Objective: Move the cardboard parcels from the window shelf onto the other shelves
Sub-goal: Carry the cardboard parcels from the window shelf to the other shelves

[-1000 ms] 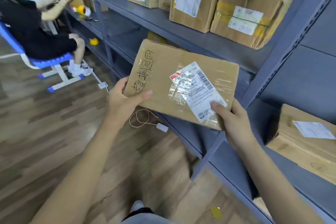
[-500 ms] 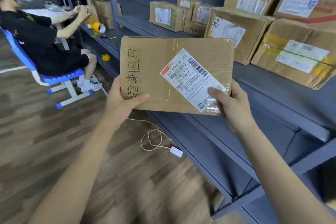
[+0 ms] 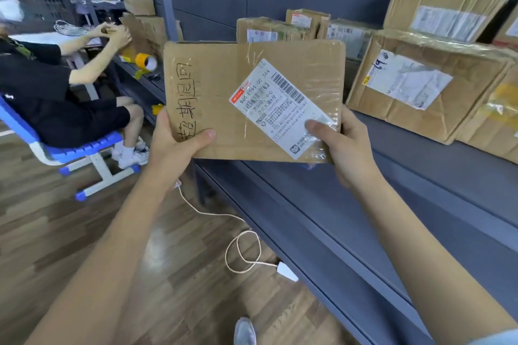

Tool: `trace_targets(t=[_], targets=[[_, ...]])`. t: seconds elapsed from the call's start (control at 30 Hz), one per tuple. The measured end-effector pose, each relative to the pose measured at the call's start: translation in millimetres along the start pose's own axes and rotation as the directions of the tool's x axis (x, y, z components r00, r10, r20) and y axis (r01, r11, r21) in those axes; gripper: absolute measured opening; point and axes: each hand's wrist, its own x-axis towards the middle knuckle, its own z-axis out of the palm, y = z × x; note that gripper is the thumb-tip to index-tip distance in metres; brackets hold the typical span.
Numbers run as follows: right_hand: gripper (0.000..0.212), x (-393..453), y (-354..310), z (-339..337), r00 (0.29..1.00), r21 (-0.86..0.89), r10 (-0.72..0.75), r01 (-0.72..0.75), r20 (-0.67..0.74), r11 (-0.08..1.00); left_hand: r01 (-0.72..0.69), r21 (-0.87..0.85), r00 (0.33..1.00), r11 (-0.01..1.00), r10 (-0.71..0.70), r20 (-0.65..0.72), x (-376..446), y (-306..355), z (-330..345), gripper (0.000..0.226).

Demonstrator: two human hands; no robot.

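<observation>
I hold a flat cardboard parcel [image 3: 224,87] upright in front of me, its face bearing a white shipping label and black handwriting. My left hand [image 3: 173,145] grips its lower left corner with the thumb on the front. My right hand [image 3: 342,145] grips the lower right corner, thumb on the label. The parcel hangs over the front edge of a grey metal shelf [image 3: 378,176]. On that shelf sit several other cardboard parcels, the nearest a large box [image 3: 426,84] to the right.
A person in black sits on a blue chair [image 3: 81,154] at the left, beside a yellow tape roll [image 3: 145,61]. A white cable with a plug [image 3: 246,255] lies on the wooden floor. A lower shelf level [image 3: 322,260] runs beneath.
The parcel has risen and turned level, from down near the lower shelf up to the shelf that holds the other boxes. My view has lifted with it.
</observation>
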Motion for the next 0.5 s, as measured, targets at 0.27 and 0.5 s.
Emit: trace_targets(t=[0.27, 0.5], targets=[[0.023, 141.6, 5.1, 27.7, 0.990, -0.001, -0.086, 0.087, -0.110, 0.996, -0.099, -0.006, 0.993, 0.995, 0.099, 0.066, 165.5, 0.6, 27.5, 0.054], [0.022, 227.2, 3.9, 51.9, 0.953, -0.133, -0.226, 0.202, -0.203, 0.970, -0.234, -0.041, 0.963, 0.971, 0.238, 0.130, 287.9, 3.1, 42.0, 0.058]])
